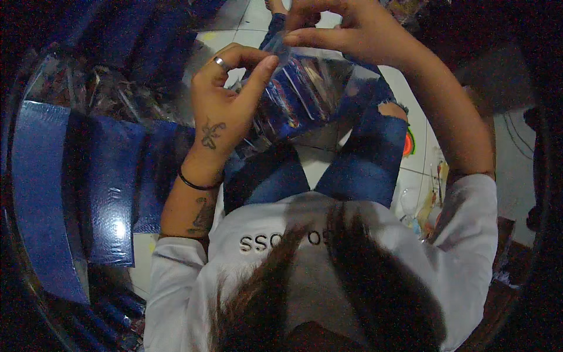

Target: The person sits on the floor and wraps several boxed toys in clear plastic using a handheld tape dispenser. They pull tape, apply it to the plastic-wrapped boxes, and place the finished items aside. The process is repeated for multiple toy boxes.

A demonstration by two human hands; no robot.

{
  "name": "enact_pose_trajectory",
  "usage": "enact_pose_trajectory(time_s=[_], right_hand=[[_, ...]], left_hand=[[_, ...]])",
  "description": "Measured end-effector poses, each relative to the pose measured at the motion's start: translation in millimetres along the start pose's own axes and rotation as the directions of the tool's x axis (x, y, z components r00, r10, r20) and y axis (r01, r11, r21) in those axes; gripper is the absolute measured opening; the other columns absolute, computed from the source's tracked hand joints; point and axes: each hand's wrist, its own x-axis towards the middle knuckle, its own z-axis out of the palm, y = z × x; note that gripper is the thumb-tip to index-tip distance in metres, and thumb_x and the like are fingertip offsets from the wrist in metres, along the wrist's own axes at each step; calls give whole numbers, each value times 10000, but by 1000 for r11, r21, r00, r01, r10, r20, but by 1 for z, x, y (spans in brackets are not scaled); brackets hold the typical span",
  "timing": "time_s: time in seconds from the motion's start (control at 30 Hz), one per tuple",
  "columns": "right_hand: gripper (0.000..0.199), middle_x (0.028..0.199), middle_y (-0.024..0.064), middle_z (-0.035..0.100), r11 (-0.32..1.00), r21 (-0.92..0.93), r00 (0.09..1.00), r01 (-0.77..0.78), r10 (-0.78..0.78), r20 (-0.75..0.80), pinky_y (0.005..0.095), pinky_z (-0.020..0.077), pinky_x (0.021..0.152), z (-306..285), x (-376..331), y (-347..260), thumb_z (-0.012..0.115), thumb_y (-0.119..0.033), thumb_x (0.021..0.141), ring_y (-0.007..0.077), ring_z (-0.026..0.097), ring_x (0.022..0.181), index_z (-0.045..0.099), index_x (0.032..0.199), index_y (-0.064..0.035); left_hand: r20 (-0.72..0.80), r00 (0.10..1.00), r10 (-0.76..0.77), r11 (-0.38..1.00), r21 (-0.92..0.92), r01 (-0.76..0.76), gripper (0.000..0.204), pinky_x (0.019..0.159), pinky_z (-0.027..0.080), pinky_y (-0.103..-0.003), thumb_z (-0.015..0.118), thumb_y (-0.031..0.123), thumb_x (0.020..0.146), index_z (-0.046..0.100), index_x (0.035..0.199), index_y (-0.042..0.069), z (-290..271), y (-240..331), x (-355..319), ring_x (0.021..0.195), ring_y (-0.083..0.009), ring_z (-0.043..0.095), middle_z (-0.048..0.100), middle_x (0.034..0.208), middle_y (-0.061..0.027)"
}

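A clear plastic bag (296, 97) with blue printed pieces showing through it lies over my lap, between my knees. With thumb and forefinger, my left hand (226, 94) pinches the bag's upper end. Just beyond it and to the right, my right hand (355, 35) is closed in a pinch at the same clear film. Its fingertips are close to those of the left hand, near the top of the view. The exact edge of the film between the fingers is hard to make out.
Blue glossy packs (111, 193) lie in rows on the left, with crumpled clear plastic (126, 94) beyond them. White floor tiles (410, 158) show around my legs. A small red and green round item (409, 144) lies right of my knee. Scattered small things (431, 205) sit nearer.
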Motion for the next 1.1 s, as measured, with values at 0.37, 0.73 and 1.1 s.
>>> enact_pose_trajectory(time_s=[0.37, 0.73, 1.1], right_hand=[[151, 766, 70, 604, 762, -497, 905, 416, -400, 143, 393, 432, 774, 7, 3, 13, 622, -205, 866, 262, 576, 738, 640, 902, -60], [137, 921, 98, 554, 634, -682, 876, 364, -482, 20, 401, 422, 773, 11, 11, 21, 639, -206, 862, 235, 534, 880, 629, 853, -70], [165, 896, 52, 553, 721, -578, 923, 383, -278, 266, 444, 352, 863, 3, 4, 12, 662, -176, 818, 239, 513, 918, 619, 955, -96]], left_hand=[[-28, 984, -174, 946, -283, 159, 159, 786, 449, -246, 642, 160, 864, 640, 848, 2, 2, 5, 6, 835, -105, 586, 643, 844, -47], [270, 922, -277, 856, -366, 364, 201, 745, 454, -238, 628, 190, 867, 636, 918, -4, -1, -4, 25, 863, -122, 594, 648, 850, -62], [327, 933, 150, 942, 239, -235, 268, 744, 462, -301, 643, 274, 845, 640, 906, 13, -17, -2, 34, 869, -138, 601, 654, 857, -67]])
